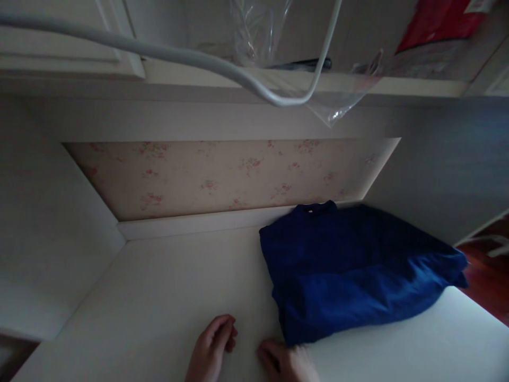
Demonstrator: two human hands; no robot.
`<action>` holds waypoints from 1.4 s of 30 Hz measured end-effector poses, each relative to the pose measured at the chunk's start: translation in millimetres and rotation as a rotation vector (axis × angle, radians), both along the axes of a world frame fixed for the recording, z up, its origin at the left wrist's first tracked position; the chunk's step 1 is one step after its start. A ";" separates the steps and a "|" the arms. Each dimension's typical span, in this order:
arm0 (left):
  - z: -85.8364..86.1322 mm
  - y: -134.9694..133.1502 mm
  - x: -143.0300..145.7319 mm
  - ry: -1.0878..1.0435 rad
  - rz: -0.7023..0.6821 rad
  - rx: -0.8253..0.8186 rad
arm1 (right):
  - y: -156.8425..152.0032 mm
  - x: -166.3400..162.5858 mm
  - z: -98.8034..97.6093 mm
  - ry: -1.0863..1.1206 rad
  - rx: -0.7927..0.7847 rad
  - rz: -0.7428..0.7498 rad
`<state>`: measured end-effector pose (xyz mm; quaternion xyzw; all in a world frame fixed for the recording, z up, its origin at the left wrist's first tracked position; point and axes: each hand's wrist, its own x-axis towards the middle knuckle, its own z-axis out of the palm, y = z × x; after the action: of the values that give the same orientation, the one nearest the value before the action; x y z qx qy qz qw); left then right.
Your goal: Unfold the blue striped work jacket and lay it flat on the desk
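Our left hand [211,347] rests loosely curled and empty on the white shelf [159,297]; our right hand [287,362], fingers bent, touches the near corner of the folded blue garment [353,270], which extends rightward.

The dark blue garment [353,270] lies folded into a rough rectangle on the white tabletop [159,297]. Its collar points toward the floral back panel [222,175], and its near corner sits just beside the right hand [286,363].

The single head view looks forward and down, close over a white shelf [159,297]. Flowered back wall [222,175] sits at twelve o'clock, both hands at six.
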<state>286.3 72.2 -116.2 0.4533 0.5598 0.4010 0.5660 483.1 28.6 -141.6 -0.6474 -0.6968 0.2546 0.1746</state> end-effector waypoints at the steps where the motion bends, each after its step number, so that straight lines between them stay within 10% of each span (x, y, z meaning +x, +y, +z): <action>1: -0.8 1.2 -1.5 0.009 -0.004 -0.007 | 7.8 -13.7 3.6 -0.050 -0.019 0.012; 10: -8.5 7.5 -10.6 0.045 0.046 -0.017 | 43.2 -56.9 37.5 -0.164 0.017 0.168; 42: 1.9 0.4 -5.6 0.068 -0.085 0.038 | 46.1 -42.4 28.7 0.072 -0.010 0.212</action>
<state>280.8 72.6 -114.3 0.5007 0.5515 0.3714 0.5543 440.7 74.7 -112.9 -0.5613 -0.7535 0.2982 0.1681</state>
